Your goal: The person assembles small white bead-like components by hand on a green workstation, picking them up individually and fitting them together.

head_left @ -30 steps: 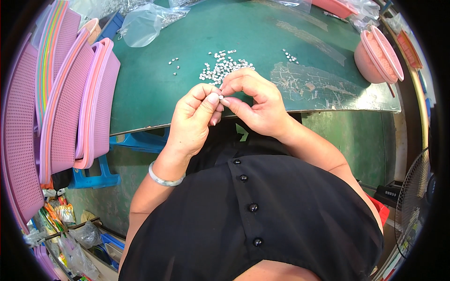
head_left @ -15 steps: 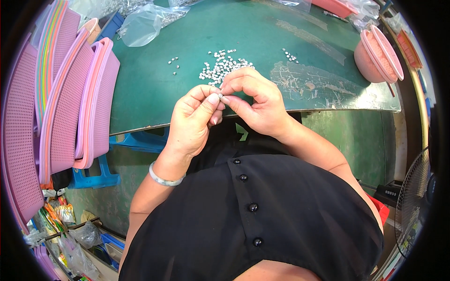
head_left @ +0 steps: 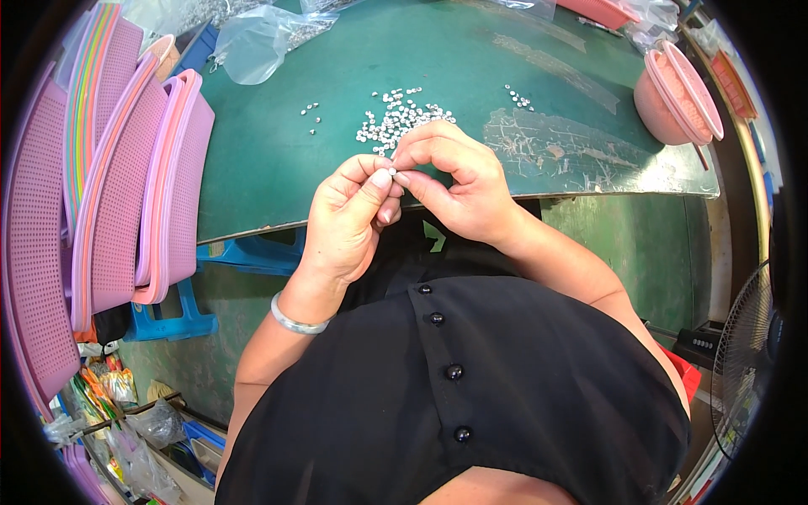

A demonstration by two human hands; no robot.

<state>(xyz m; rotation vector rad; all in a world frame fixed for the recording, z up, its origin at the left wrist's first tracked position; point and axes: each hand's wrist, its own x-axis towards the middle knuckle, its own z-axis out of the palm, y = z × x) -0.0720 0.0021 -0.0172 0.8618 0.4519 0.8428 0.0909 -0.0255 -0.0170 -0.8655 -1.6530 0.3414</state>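
Just over the near edge of the green table (head_left: 278,168), my two hands meet at one small silvery-white round piece (head_left: 392,172). My left hand (head_left: 349,206) pinches it between thumb and forefinger. My right hand (head_left: 459,172) closes on the same piece from the other side, thumb and forefinger touching it. Beyond my fingertips lies a loose pile of similar small shiny pieces (head_left: 396,122), partly hidden by my right hand. A few more pieces (head_left: 310,109) lie left of the pile, and another small group (head_left: 518,98) lies to its right.
Stacked purple perforated baskets (head_left: 118,194) stand along the left, beside a blue stool (head_left: 177,316). Clear plastic bags (head_left: 252,46) lie at the table's far left. A pink basket (head_left: 673,97) sits at the right end, with a fan (head_left: 741,362) lower right.
Both hands stay together on the small piece, with only a slight shift of the fingertips. The pile and the baskets look the same.
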